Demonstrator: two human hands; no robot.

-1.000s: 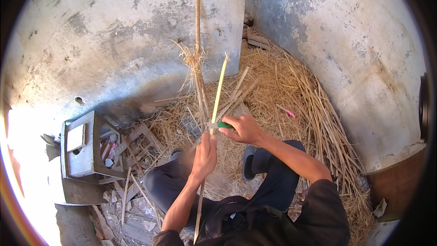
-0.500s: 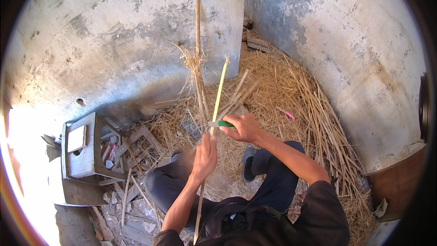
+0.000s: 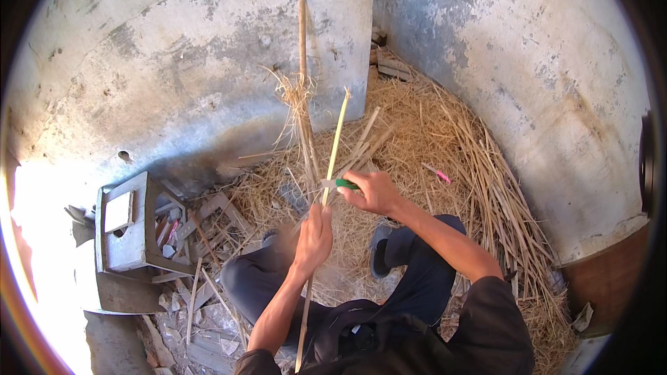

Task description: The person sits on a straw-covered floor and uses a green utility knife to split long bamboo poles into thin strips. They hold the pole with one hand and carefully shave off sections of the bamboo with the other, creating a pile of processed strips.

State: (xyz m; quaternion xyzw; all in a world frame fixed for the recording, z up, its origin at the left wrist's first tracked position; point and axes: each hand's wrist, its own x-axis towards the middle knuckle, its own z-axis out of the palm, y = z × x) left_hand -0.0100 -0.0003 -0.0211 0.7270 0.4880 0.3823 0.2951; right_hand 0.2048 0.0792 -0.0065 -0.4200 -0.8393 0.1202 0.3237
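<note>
The stick [image 3: 337, 137] slants up from the left hand [image 3: 314, 239] clasping it, upper end clear of the pole [image 3: 302, 36]. The right hand [image 3: 373, 193] grasps the knife [image 3: 344, 184], blade across the stick; straw [image 3: 413, 121] spreads beyond to the wall [image 3: 514, 62].

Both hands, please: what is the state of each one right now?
Left hand: closed, holding the pale strip.
Right hand: closed, holding the green-handled blade.

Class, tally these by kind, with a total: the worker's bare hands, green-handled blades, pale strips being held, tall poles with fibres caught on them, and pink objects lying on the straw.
Left hand and right hand: 2
Green-handled blade: 1
Held pale strip: 1
Tall pole with fibres: 1
Pink object on the straw: 1
Total: 6
</note>
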